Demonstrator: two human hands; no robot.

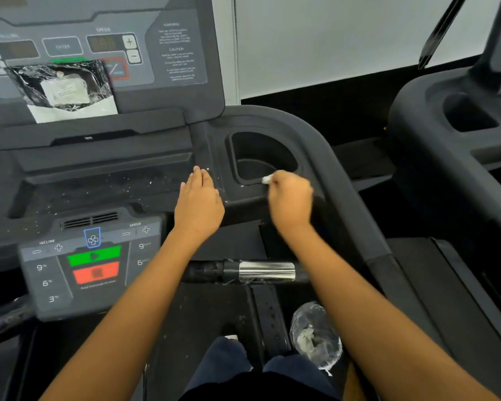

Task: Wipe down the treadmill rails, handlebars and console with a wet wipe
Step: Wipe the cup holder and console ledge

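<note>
I stand on a dark grey treadmill and look down at its console (99, 175). My right hand (291, 198) is closed on a small white wet wipe (267, 179), whose tip pokes out at the front rim of the right cup holder (261, 157). My left hand (198, 198) lies flat, palm down, fingers together, on the console tray just left of the cup holder. The curved right handlebar (339, 175) runs past my right hand. A horizontal grip bar with a chrome sensor (266, 272) crosses below my forearms.
The lower control panel (90, 261) carries green and red buttons. A plastic-wrapped packet (65, 88) leans on the upper display. A crumpled clear plastic bag (315, 337) lies near my legs. White specks dot the tray. A second machine (457, 120) stands on the right.
</note>
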